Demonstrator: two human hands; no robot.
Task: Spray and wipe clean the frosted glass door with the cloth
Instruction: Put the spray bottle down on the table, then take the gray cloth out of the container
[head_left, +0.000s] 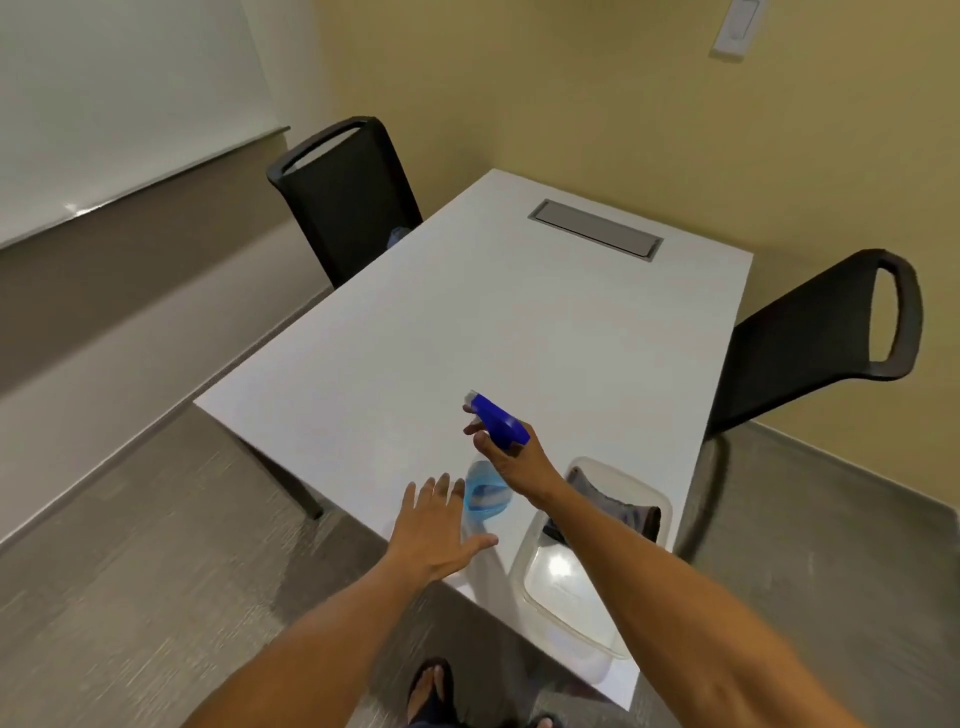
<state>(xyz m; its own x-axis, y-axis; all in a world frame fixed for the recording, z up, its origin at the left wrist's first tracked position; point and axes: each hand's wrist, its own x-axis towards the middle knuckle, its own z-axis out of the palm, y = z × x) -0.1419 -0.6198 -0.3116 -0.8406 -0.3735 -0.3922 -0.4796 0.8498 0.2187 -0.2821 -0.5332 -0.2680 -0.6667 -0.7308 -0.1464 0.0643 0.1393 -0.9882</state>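
Observation:
My right hand (511, 457) grips the neck of a spray bottle (485, 493) with a blue trigger head and pale blue liquid, at the near edge of the white table (467, 322). My left hand (439, 525) is spread flat and open just left of the bottle's base, fingers apart, holding nothing. A dark cloth (615, 506) lies in the far end of a clear plastic tub (566, 587) right of the bottle, partly behind my right forearm. A frosted glass panel (114, 104) fills the upper left.
Two black chairs stand at the table: one (348, 202) at the far left, one (821, 338) at the right. A grey cable hatch (596, 229) is set in the tabletop's far end. Yellow walls close the corner behind. Grey floor lies left of the table.

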